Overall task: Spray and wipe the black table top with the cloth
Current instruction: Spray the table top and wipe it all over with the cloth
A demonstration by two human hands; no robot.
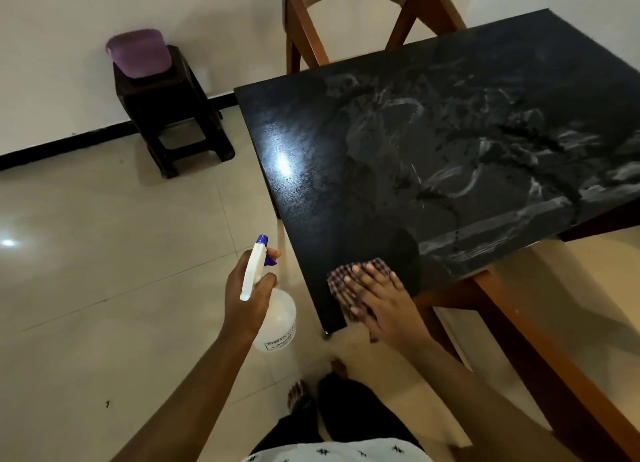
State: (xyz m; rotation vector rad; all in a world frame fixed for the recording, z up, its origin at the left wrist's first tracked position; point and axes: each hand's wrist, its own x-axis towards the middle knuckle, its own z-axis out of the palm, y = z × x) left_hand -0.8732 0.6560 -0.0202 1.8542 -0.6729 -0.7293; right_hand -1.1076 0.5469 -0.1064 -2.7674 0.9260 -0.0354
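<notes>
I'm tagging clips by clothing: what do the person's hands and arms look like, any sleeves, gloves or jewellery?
Both forearms are bare to the frame's edge: no sleeves, gloves, watch or rings show on the left hand or right hand. A white top with small black prints shows at the bottom edge.

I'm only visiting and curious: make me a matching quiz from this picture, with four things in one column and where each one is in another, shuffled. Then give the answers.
Things:
1. spray bottle
2. checked cloth
3. purple tub
4. wooden chair

Places:
A. pressed onto the near corner of the black table top by the right hand
B. beyond the table's far edge
C. gripped in the left hand
D. on the dark stool

Pairs: 1-C, 2-A, 3-D, 4-B
</notes>
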